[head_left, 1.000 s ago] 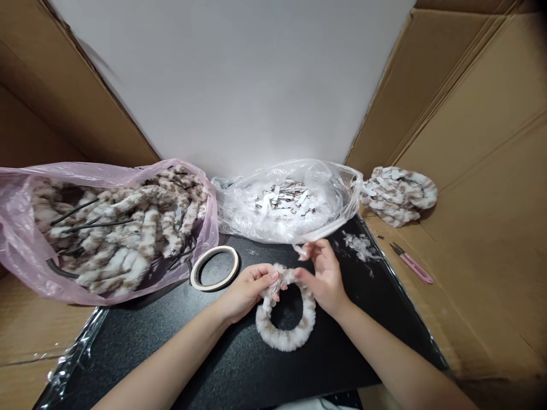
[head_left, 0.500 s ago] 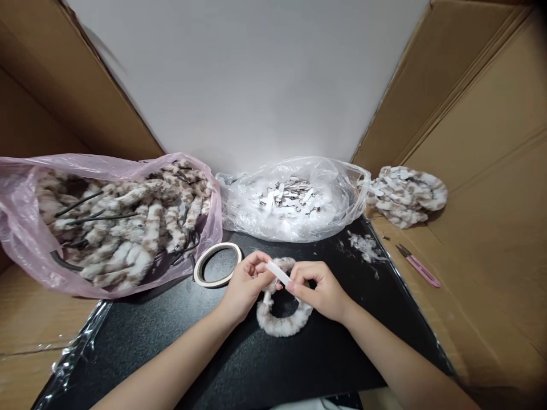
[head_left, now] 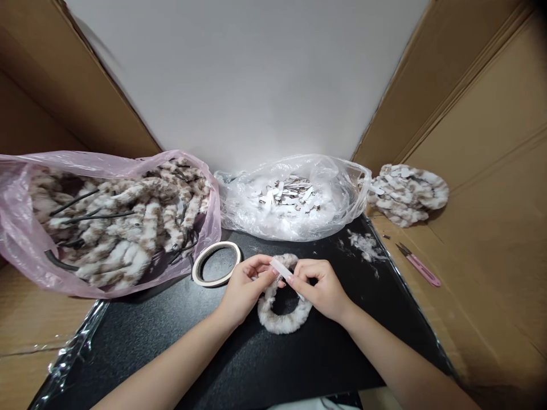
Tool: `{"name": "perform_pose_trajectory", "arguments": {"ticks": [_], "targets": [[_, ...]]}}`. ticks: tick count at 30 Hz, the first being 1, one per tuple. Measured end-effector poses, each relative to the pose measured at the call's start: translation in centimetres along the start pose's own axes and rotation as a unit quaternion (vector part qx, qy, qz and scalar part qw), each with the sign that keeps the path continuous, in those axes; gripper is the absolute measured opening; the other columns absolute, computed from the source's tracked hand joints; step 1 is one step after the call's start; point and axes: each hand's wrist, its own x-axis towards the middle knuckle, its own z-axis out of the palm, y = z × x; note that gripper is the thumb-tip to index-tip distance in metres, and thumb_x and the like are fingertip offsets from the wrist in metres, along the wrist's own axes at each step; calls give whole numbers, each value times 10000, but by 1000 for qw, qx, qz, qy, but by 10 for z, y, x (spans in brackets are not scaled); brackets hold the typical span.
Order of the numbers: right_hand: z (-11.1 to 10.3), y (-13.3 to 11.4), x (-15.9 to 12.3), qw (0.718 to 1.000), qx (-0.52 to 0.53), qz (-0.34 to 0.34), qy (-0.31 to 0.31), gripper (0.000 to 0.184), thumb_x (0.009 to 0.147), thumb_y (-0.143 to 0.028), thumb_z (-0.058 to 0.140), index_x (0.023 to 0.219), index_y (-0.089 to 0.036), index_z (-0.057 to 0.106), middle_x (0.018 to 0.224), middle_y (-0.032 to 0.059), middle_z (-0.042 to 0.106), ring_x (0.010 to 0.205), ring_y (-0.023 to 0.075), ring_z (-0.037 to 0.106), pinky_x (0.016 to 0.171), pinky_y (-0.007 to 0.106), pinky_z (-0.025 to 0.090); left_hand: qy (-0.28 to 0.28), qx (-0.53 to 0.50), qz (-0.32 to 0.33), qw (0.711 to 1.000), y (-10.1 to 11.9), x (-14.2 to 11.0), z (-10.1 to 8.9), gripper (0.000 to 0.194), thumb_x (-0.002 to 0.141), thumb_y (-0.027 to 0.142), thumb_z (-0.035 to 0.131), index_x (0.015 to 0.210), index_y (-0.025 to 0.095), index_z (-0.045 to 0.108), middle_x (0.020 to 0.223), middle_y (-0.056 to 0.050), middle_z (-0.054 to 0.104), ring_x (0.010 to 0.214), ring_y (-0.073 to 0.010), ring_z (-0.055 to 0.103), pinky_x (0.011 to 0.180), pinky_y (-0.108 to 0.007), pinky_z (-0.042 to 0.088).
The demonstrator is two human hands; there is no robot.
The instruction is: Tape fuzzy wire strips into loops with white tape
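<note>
White strip (head_left: 281,268): we pinch it at both ends, slanted
Left hand (head_left: 244,289): our thumb and fingers grip the strip's far end
Right hand (head_left: 322,289): we hold its near end
Fluffy ring (head_left: 285,324): under the strip, over the black tabletop (head_left: 205,353); whether we grip it too, we cannot tell

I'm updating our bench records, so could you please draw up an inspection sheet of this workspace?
Surface: black tabletop.
Job's things: white strip, held by the fluffy ring.
Clutter: tape roll, loose fluff, pink-handled snips, pink bag of fluffy pieces, clear bag of white pieces, fluffy bundle.
Hands: right hand pinches the strip; left hand is closed by strip and ring, its exact hold partly hidden.
Cables: nothing seen; dark cords lie among the fluffy pieces.
Surroundings: cardboard left and right, pale wall ahead.
</note>
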Motion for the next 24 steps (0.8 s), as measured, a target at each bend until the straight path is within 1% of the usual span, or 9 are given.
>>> {"name": "perform_pose_trajectory", "arguments": {"ticks": [5, 8, 11, 15, 20, 24], "targets": [[-3, -1, 1, 1000, -12, 4, -7, 442, 796, -242, 591, 429, -188, 351, 515, -4, 490, 485, 108, 461, 499, 250, 367, -8, 1, -21, 1000, -1, 0, -3, 227, 672, 257, 776, 847, 150, 678, 687, -7, 708, 594, -131, 658, 570, -194, 486], [-3, 0, 1, 1000, -16, 8, -17, 437, 793, -236, 592, 429, -186, 355, 517, -6, 488, 488, 107, 465, 500, 248, 368, -6, -8, -12, 1000, -1, 1, -4, 216, 697, 298, 757, 838, 150, 688, 705, -16, 714, 589, -134, 652, 577, -208, 497], [-3, 1, 0, 999, -19, 11, -23, 437, 795, -248, 596, 434, -187, 358, 517, -8, 482, 486, 106, 455, 497, 248, 361, -4, -3, -22, 1000, 0, 2, -3, 224, 718, 341, 755, 808, 149, 684, 710, -23, 719, 586, -136, 657, 569, -207, 496], [-2, 4, 0, 999, -22, 16, -27, 442, 804, -269, 598, 442, -187, 357, 521, -11, 476, 485, 100, 435, 494, 246, 349, 6, -5, -32, 999, 3, 2, -1, 262, 671, 346, 800, 791, 147, 680, 706, -17, 718, 555, -120, 645, 567, -202, 509], [-3, 5, 2, 999, -31, 24, -33, 431, 817, -274, 595, 452, -184, 385, 522, -13, 476, 490, 99, 439, 510, 249, 361, 29, 5, -11, 1000, 5, 1, 0, 283, 643, 359, 821, 778, 144, 696, 693, -7, 708, 498, -86, 603, 499, -171, 488], [-4, 4, 3, 998, -40, 30, -37, 429, 821, -284, 598, 456, -183, 396, 528, -12, 490, 502, 103, 459, 529, 251, 377, 44, 11, 7, 999, 4, 1, -1, 258, 644, 342, 823, 776, 148, 715, 695, -10, 717, 488, -81, 594, 492, -169, 488]]}}
